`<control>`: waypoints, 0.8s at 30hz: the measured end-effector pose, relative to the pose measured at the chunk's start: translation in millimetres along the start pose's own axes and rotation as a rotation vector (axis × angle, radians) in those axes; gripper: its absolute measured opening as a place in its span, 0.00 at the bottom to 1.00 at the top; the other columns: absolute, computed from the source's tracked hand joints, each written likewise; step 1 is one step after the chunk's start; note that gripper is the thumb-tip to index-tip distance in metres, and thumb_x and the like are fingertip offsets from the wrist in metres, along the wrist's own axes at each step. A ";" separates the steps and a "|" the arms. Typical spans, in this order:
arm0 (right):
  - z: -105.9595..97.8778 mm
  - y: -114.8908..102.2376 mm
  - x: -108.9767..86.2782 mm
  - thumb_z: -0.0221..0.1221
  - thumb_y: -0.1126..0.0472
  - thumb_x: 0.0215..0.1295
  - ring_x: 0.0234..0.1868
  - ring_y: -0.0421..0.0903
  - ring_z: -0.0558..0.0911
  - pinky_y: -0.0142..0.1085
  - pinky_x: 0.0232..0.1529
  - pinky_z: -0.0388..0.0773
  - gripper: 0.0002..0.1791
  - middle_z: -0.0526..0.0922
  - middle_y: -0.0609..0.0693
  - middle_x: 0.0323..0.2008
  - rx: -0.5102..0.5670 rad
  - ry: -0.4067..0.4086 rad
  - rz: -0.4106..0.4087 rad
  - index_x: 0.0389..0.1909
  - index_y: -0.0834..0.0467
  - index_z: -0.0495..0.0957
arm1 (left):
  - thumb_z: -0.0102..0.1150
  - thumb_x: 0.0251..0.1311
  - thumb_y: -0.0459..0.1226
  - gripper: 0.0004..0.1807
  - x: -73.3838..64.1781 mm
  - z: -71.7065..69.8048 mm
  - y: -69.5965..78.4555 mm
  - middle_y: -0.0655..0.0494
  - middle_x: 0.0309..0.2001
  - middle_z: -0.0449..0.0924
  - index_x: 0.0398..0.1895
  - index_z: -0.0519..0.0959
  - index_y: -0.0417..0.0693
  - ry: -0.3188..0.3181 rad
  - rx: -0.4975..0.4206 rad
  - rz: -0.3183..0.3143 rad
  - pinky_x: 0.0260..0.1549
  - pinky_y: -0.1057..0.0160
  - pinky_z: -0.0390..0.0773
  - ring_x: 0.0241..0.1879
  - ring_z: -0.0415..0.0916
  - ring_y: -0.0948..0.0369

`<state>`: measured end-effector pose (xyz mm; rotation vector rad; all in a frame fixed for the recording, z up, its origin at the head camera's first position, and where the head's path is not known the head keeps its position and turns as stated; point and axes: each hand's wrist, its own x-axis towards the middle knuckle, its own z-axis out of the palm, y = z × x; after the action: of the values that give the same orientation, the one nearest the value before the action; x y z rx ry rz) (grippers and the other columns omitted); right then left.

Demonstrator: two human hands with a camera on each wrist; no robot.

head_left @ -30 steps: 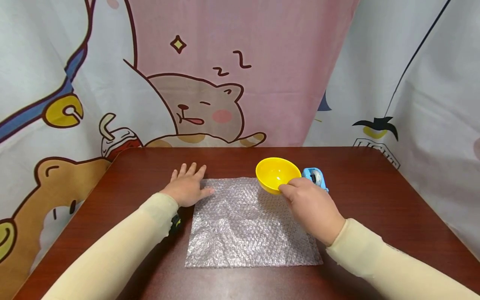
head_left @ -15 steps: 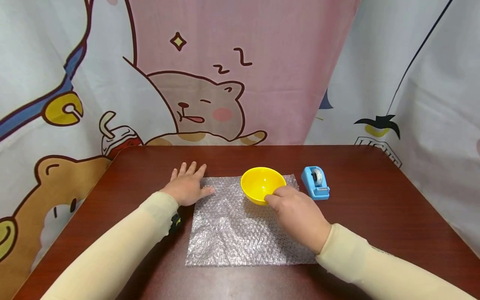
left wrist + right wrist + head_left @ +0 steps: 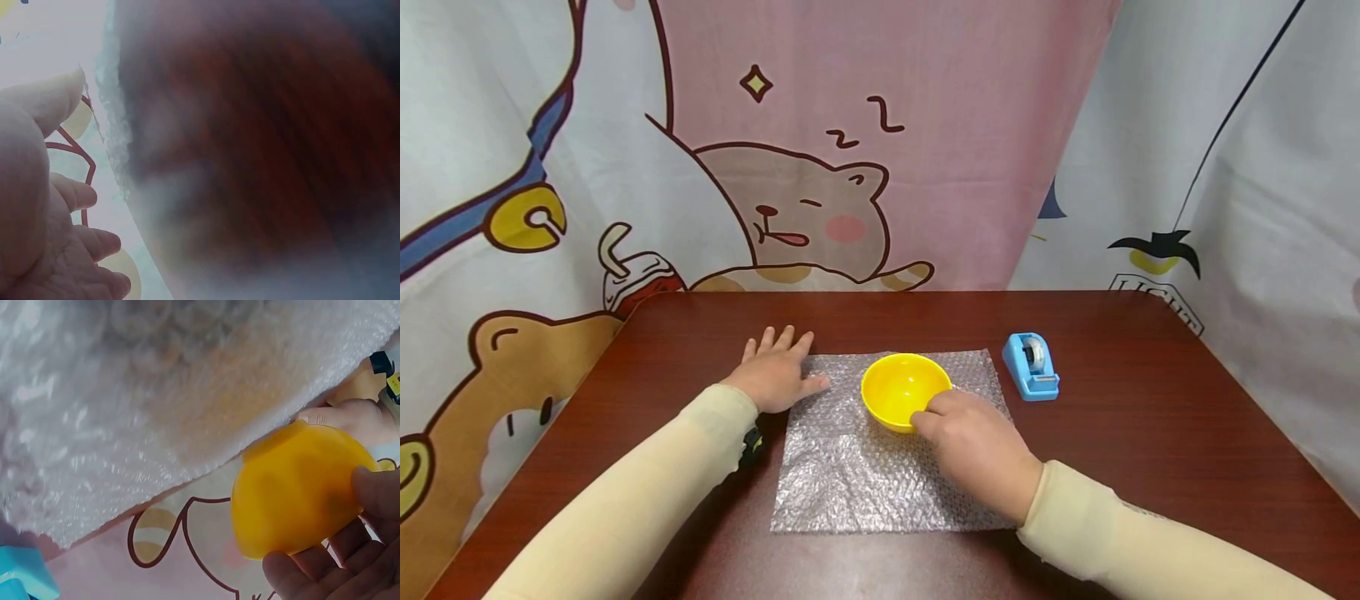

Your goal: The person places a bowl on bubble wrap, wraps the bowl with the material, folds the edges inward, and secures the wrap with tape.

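My right hand (image 3: pixel 973 450) grips the near right rim of a yellow bowl (image 3: pixel 895 385), thumb and fingers on either side of its wall. The bowl is over the middle of a sheet of bubble wrap (image 3: pixel 865 492), and nothing shows inside it. Seen from the right wrist, the bowl's outer side (image 3: pixel 294 494) faces the camera; I cannot tell whether its base touches the sheet. My left hand (image 3: pixel 771 375) lies flat with fingers spread at the sheet's upper left corner, its thumb on the edge. In the left wrist view the left fingers (image 3: pixel 94 240) look extended.
A light blue tape dispenser (image 3: pixel 1032 367) with a roll of tape stands right of the bubble wrap. Everything lies on a dark red-brown table (image 3: pixel 1150 400). A printed curtain (image 3: pixel 970 150) hangs behind the table's far edge.
The right hand has carried the bowl left and toward me, from the sheet's upper right to its middle. The tape dispenser has come fully into view. The left hand has stayed in place.
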<state>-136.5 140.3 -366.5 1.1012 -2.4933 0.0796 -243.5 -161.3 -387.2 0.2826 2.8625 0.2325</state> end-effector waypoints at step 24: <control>9.2 -12.7 -4.4 0.67 0.72 0.61 0.33 0.43 0.76 0.36 0.40 0.81 0.09 0.81 0.45 0.29 0.048 -0.040 -0.046 0.33 0.54 0.87 | 0.54 0.71 0.65 0.51 0.5 0.9 -0.1 0.36 0.86 0.40 0.86 0.51 0.48 -0.031 0.024 -0.021 0.78 0.27 0.36 0.83 0.33 0.32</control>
<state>-127.9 132.7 -378.0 1.1897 -2.5121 0.1051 -243.8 -161.1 -388.2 0.2590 2.8375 0.1878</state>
